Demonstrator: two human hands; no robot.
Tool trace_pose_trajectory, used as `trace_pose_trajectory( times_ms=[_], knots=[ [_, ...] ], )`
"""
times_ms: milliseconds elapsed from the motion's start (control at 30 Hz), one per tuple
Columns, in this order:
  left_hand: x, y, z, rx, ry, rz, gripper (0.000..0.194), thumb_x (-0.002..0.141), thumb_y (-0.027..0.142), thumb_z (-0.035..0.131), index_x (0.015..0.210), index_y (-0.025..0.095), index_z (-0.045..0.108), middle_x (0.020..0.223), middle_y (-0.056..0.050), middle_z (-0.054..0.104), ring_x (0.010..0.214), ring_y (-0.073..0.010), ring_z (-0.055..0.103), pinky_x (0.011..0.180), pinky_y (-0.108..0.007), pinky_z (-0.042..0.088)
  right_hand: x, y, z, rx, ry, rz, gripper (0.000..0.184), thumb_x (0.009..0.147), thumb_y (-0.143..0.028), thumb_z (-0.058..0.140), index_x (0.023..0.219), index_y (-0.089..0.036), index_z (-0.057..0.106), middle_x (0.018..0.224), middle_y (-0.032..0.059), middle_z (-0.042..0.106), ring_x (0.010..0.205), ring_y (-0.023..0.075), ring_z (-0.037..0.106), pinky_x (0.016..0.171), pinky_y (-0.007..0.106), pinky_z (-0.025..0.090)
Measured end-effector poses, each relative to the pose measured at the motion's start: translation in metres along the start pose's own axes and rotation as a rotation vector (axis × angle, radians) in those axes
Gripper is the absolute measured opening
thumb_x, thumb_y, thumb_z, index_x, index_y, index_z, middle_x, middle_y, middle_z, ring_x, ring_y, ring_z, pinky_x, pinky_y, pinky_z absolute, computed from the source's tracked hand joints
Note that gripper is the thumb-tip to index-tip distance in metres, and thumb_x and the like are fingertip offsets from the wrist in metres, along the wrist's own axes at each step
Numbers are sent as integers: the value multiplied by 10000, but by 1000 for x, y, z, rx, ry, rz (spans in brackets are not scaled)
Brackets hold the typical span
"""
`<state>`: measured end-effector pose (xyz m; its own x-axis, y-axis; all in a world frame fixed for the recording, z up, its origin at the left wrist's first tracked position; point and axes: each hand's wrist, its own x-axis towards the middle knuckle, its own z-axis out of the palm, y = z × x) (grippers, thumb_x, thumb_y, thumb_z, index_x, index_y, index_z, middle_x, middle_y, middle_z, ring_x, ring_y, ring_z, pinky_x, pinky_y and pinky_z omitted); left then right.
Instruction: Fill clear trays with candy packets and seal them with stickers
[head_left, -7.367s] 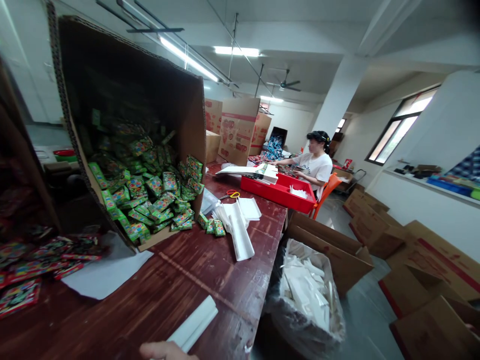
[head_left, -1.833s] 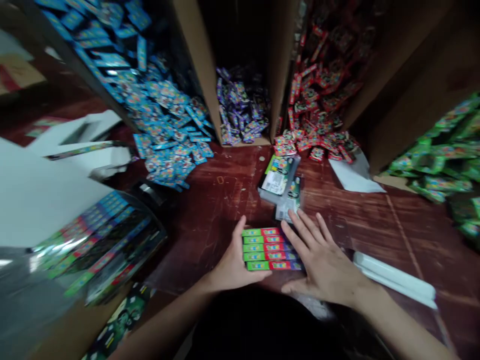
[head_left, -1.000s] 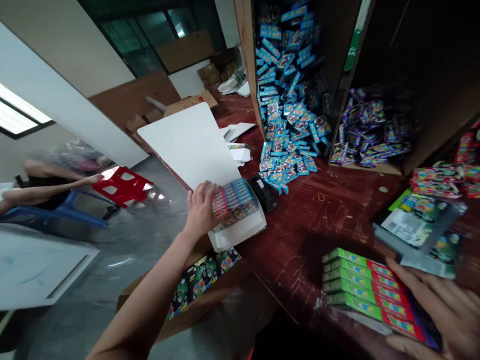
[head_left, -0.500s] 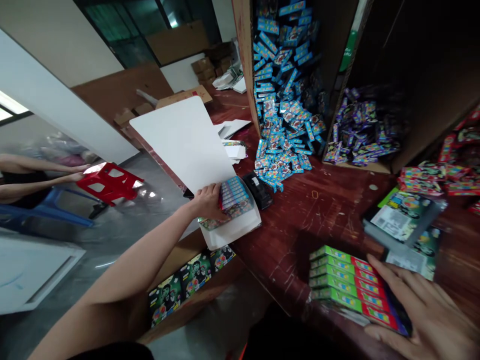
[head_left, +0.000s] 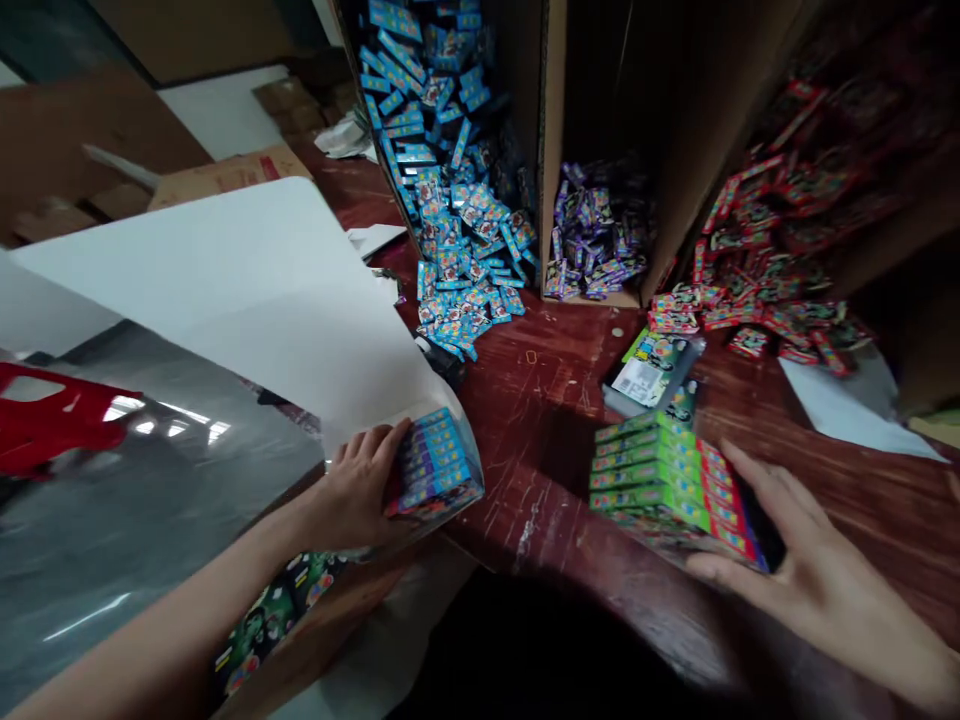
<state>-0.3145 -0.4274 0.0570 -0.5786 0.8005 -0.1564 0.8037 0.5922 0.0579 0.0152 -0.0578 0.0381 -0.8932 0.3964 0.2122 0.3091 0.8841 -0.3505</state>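
My left hand (head_left: 367, 475) is closed round one end of a block of small blue and purple packets (head_left: 439, 455), near the table's front edge. Behind this block rises a large white card sheet (head_left: 277, 300), and a pale rim curves round the block's right side. On the right, my right hand (head_left: 799, 560) grips the end of another block of small packets (head_left: 652, 480). Its rows are green, then red, with a dark strip at the palm. Thumb and fingers press it from opposite sides, slightly above the red-brown table (head_left: 517, 450).
Tall cardboard bins at the back hold loose blue packets (head_left: 457, 230), purple packets (head_left: 596, 235) and red packets (head_left: 780, 250). Printed sleeves (head_left: 649, 375) lie behind the right block. Below my left arm are dark printed boxes (head_left: 262, 625). A red stool (head_left: 60, 415) stands left.
The view has swung right and closer to the table. My left hand has tilted its block more upright; the right hand still holds the green and red block, raised slightly.
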Motion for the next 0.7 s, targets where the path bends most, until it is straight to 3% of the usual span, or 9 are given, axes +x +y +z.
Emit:
trace_pose_trajectory(
  times_ms=[167, 267, 333, 433, 500, 600, 700],
  knots=[
    [20, 84, 1, -66, 22, 191, 1192, 604, 537, 743, 1570, 125, 179, 1430, -215, 444, 1270, -416, 457, 1094, -556, 372, 1, -7, -37, 273, 26, 98, 933, 808, -619, 694, 1583, -305, 279, 1542, 122, 449, 1377, 400, 476, 1138, 552, 434],
    [35, 138, 6, -92, 30, 318, 1165, 560, 464, 747, 1545, 92, 249, 1426, -229, 456, 1286, -431, 443, 1124, -567, 337, 14, -33, -53, 337, 137, 88, 964, 787, -631, 715, 1584, -317, 272, 1575, 102, 414, 1408, 413, 436, 1144, 570, 420],
    [42, 164, 11, -92, 37, 362, 1137, 548, 461, 744, 1521, 77, 299, 1442, -255, 447, 1304, -465, 428, 1133, -600, 310, 30, -53, -51, 328, 254, 11, 1045, 763, -619, 753, 1599, -282, 224, 1587, 127, 377, 1423, 422, 402, 1151, 583, 397],
    [43, 180, 19, -98, 42, 381, 1079, 570, 476, 743, 1492, 74, 354, 1487, -280, 422, 1369, -507, 372, 1163, -645, 242, 63, -76, -25, 254, 429, -145, 1126, 773, -597, 756, 1609, -179, 127, 1554, 211, 337, 1399, 445, 387, 1142, 617, 360],
    [38, 181, 22, -119, 43, 394, 1007, 622, 463, 733, 1482, 77, 377, 1504, -269, 425, 1407, -493, 346, 1190, -640, 204, 83, -85, -2, 181, 446, -220, 1105, 825, -614, 682, 1612, -160, 54, 1506, 236, 353, 1365, 455, 396, 1114, 639, 355],
    [26, 181, 23, -158, 70, 419, 944, 709, 423, 715, 1506, 68, 353, 1544, -239, 400, 1450, -440, 316, 1238, -591, 156, 104, -91, 28, 64, 311, -340, 1026, 885, -614, 588, 1612, -174, 15, 1448, 227, 409, 1309, 441, 426, 1072, 617, 367],
    [17, 181, 22, -202, 104, 425, 971, 743, 489, 745, 1525, 81, 340, 1563, -209, 388, 1468, -403, 292, 1265, -534, 146, 115, -91, 37, -64, 114, -451, 897, 929, -579, 542, 1597, -144, 129, 1401, 219, 472, 1244, 406, 465, 1033, 557, 387]
  ],
)
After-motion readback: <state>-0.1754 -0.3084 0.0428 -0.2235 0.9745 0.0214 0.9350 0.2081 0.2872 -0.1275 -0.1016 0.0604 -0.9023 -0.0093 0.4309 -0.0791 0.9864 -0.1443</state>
